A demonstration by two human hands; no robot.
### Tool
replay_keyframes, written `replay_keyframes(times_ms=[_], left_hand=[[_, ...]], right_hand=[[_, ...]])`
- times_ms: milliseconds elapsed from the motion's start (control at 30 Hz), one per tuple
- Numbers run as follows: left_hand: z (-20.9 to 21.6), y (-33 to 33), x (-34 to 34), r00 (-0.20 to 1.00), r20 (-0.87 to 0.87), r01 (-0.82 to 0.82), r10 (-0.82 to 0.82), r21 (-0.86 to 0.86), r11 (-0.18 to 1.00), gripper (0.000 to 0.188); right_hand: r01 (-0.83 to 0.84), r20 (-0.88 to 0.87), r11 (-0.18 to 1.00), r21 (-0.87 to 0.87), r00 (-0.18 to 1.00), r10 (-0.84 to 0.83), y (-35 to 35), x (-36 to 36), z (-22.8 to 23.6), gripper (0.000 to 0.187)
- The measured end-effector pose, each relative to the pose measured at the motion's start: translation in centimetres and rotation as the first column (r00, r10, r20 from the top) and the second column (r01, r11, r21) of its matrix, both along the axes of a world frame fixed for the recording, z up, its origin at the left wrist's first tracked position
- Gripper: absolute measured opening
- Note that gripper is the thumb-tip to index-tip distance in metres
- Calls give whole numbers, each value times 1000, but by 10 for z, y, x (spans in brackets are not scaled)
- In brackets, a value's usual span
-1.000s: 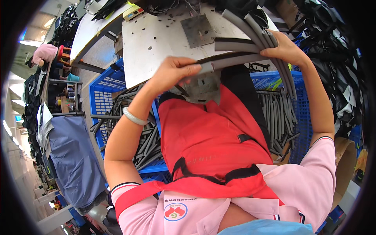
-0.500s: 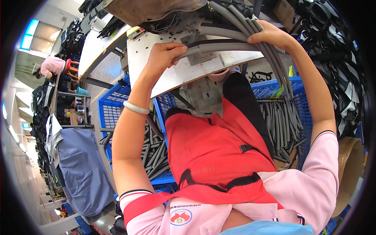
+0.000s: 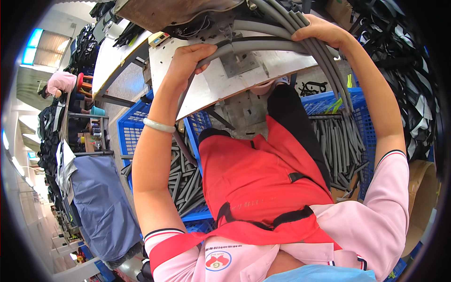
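The left hand (image 3: 188, 58) is closed around one end of a grey rubber strip (image 3: 253, 46), its fingers (image 3: 203, 49) curled over the strip above the left part of a tilted metal surface (image 3: 211, 87). The strip runs in a bend from that hand to the right, across the far part of the surface, past a small square metal plate (image 3: 239, 63) fixed to it. The right hand (image 3: 324, 30) lies on a bundle of grey strips (image 3: 329, 70) at the far right, fingers wrapped over the top of the bundle; the bundle bends over the right edge of the surface and hangs down toward the near side. The bent strip meets this bundle under the right hand.

A pale bangle (image 3: 159, 125) sits on the left wrist. The person wears a red apron (image 3: 253, 178) over a pink shirt (image 3: 376, 221).

Below the surface on the left stands a blue crate (image 3: 134, 127) filled with short grey strip pieces (image 3: 183, 183). On the right is a second blue crate (image 3: 329, 98) with more grey pieces (image 3: 343, 145) lying lengthwise in it. Far left, another person in a pink top (image 3: 60, 82) sits near a red stool (image 3: 81, 82), well apart from the work. A blue-grey cloth (image 3: 96, 207) hangs at the near left.
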State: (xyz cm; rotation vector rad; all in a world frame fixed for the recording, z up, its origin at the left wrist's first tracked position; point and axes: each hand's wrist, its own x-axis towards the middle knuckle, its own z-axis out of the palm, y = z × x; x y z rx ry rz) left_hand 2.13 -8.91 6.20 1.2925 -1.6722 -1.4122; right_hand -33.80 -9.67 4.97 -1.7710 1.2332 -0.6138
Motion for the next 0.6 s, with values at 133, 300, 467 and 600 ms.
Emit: replay_keyframes(times_ms=[133,300,467,600], left_hand=[[-1,-7,2,1000,-27,10,-10,-3,1000,28],[-1,-9,2,998,-68,-18,19,23,1000,26],[-9,-8,25,970,-143,-196,196,13,980,22],[-51,8,55,984,108,-140,143,-37,989,30]], right_hand=[[3,50,1000,24,999,-5,-3,4,4,50],[-2,-29,996,89,1000,5,-12,0,4,48],[86,39,995,41,995,-88,20,-16,-11,47],[194,433,937,292,846,-310,80,-58,-57,45]])
